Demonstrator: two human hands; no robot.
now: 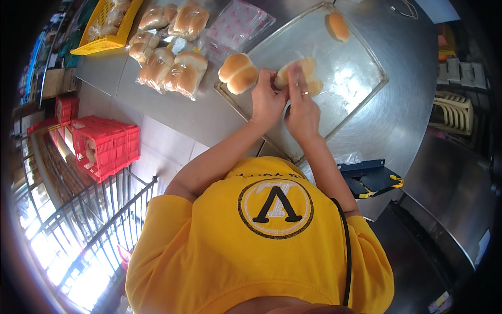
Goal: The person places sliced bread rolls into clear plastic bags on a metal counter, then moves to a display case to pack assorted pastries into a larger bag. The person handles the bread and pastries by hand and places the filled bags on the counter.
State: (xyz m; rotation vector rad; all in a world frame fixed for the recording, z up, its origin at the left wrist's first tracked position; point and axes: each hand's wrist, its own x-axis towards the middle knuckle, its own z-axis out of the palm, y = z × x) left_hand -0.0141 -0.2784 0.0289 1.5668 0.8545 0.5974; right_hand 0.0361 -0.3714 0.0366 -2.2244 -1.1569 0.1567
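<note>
Both my hands are at a cluster of golden bread rolls (312, 67) over a metal baking tray (361, 97). My left hand (267, 102) has its fingers bent in and closed at the cluster's left edge; what they pinch is hidden. My right hand (303, 111) reaches across the bread with fingers stretched out, their tips blurred, and wears a ring. Left of my hands, a joined group of bread rolls (238, 73) rests over the tray's rim. One long bread roll (338, 27) lies alone near the tray's far corner.
Several clear-bagged breads (184, 73) stand at the far left of the steel table, by a pink-printed plastic bag stack (238, 26) and a yellow crate (112, 43). Red crates (107, 145) stand lower left. A black holder (368, 177) sits by my right forearm.
</note>
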